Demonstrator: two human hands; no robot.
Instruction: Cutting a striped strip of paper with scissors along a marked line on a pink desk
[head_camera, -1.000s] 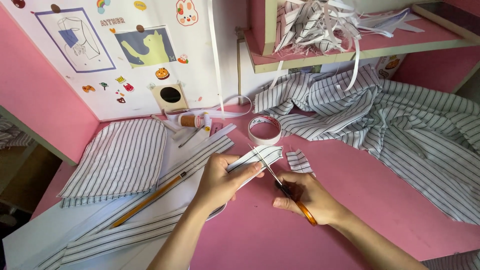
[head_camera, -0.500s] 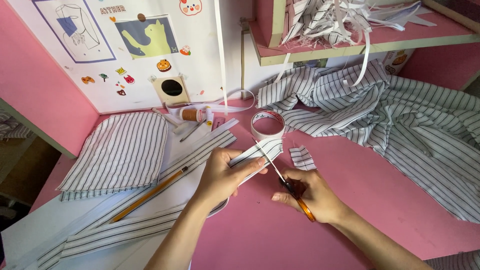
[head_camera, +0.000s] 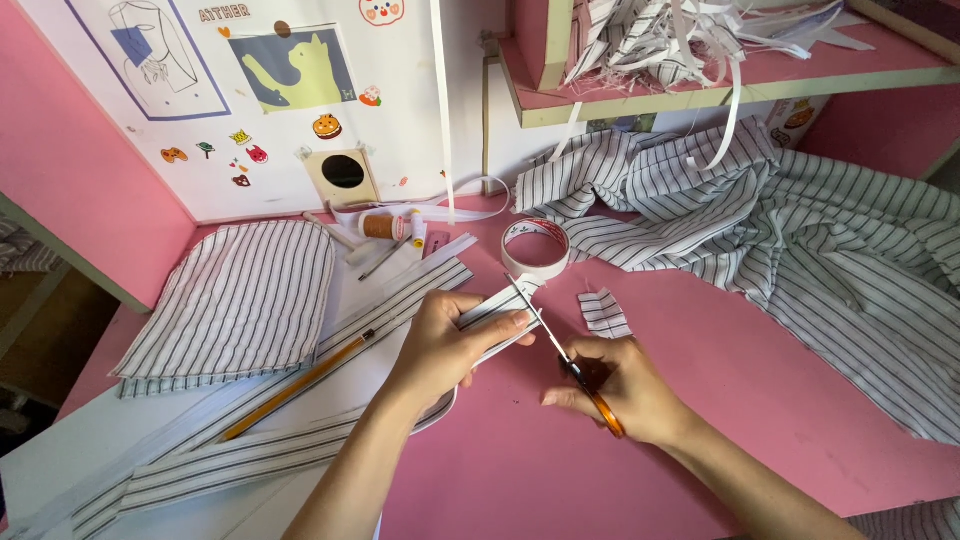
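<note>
My left hand (head_camera: 445, 345) pinches the end of a long striped fabric strip (head_camera: 300, 440) that runs across the pink table toward the lower left. My right hand (head_camera: 620, 385) grips orange-handled scissors (head_camera: 560, 350) whose blades point up and left and touch the strip's end beside my left thumb. A small cut-off striped scrap (head_camera: 604, 312) lies just right of the blades. A roll of white tape (head_camera: 535, 248) stands just beyond the blade tips.
A curved striped fabric piece (head_camera: 235, 300) lies at left, with a pencil (head_camera: 295, 385) beside it. A large striped cloth (head_camera: 800, 230) heaps at right. Thread spools (head_camera: 385, 227) sit by the white back wall. A shelf (head_camera: 720, 85) holds several paper strips.
The view has shifted slightly. The scissor blades have closed further on the strip's end; both hands stay in nearly the same place.
</note>
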